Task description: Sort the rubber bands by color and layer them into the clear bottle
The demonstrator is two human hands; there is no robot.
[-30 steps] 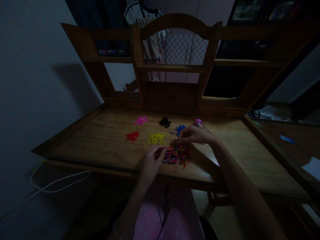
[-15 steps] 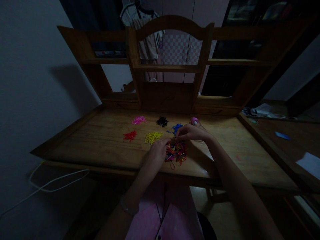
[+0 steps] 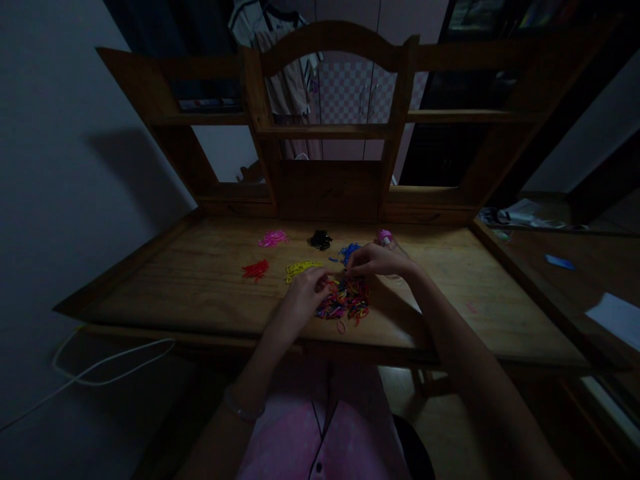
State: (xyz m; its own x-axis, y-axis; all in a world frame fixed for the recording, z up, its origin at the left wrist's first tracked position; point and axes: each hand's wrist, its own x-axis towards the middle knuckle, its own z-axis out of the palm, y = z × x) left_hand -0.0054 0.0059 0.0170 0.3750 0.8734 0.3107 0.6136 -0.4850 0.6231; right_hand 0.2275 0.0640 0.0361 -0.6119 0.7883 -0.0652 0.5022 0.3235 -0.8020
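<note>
A mixed heap of small coloured rubber bands [image 3: 350, 300] lies near the front of the wooden desk. At its left edge is my left hand [image 3: 305, 290], fingers curled and thumb close to them; what they pinch, if anything, is too small to name. Over the heap's back edge my right hand [image 3: 377, 260] points left, its thumb and forefinger pinched together on something I cannot make out. Behind my hands lie a yellow pile [image 3: 299, 269] and a blue pile [image 3: 349, 253], each partly covered. One loose pinkish band [image 3: 341, 327] rests in front of the heap.
Farther out are a pink pile [image 3: 273, 239], a black pile [image 3: 320, 240] and a red pile [image 3: 255, 269] of bands. A pink-topped object [image 3: 385, 237] stands behind my right hand. A wooden shelf unit [image 3: 325, 131] rises along the desk's back.
My left hand has drawn slightly left, away from my right fingertips, uncovering more of the heap. My right hand stays pinched at the heap's back edge. The view has shifted a little.
</note>
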